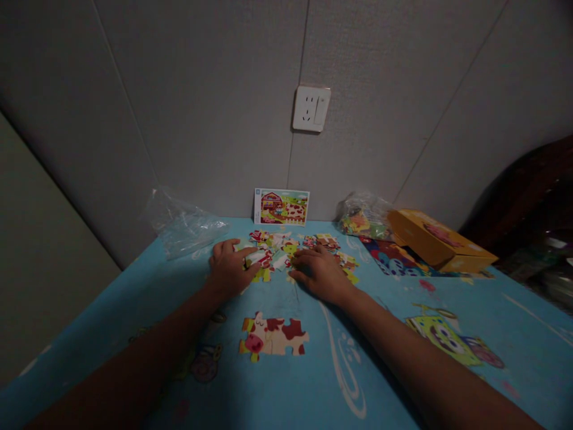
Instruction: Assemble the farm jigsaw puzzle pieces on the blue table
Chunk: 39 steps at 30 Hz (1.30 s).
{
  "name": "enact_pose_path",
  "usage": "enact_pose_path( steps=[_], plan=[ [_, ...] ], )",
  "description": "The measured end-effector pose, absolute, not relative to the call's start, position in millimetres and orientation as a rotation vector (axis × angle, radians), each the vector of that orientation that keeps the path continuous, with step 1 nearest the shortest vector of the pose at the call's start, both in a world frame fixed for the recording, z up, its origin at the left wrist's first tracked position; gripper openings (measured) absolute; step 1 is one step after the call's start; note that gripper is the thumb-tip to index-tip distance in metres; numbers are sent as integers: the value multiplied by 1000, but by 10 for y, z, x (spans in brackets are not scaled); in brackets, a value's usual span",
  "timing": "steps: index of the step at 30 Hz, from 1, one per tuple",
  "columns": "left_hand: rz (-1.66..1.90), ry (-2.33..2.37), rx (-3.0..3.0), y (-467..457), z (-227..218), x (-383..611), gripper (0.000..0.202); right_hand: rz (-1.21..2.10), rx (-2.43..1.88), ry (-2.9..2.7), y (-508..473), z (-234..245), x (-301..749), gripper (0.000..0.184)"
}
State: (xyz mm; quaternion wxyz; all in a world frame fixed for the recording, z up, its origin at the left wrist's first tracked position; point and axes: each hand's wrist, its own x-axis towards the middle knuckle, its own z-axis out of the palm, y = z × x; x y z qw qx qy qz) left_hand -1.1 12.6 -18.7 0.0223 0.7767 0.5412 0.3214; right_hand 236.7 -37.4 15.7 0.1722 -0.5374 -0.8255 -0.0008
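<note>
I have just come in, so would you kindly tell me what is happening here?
A person's left hand and right hand touch a pile of loose puzzle pieces from opposite sides. Nearer the person lies a joined section showing a cow. Beyond the pile, a picture card with a barn scene stands upright by the wall.

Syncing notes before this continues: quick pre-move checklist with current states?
1. Left hand at the pile of puzzle pieces: ok, at its left side.
2. Right hand at the pile: ok, at its right side.
3. Joined cow section clear of both hands: ok, nearer the wearer.
4. Picture card unobstructed: ok, upright by the wall.
5. Pile spread out: not ok, pieces overlap.
6. Piece gripped in either hand: cannot tell.
</note>
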Motion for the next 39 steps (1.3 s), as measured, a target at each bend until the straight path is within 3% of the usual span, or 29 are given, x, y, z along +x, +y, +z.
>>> enact_pose_path(
  steps=[6,10,16,25,35,39],
  plan=[
    [1061,1432,2529,86,-151,-2,35,-7,-1526,-2350,-367,160,2357,20],
    [920,1191,2683,49,-165,8,29,13,-1557,-2326,-364,161,2357,19],
    [854,1159,2718,47,-193,2,28,66,-1588,-2306,-341,164,2365,13],
    [859,1158,2701,65,-209,-11,28,15,-1644,-2181,-389,200,2401,35],
    [866,1145,2633,23,-118,6,92,-64,-1513,-2101,-427,326,2537,22],
    [921,1004,2644,-4,-49,19,98,58,-1272,-2205,-550,368,2378,25]
  ],
)
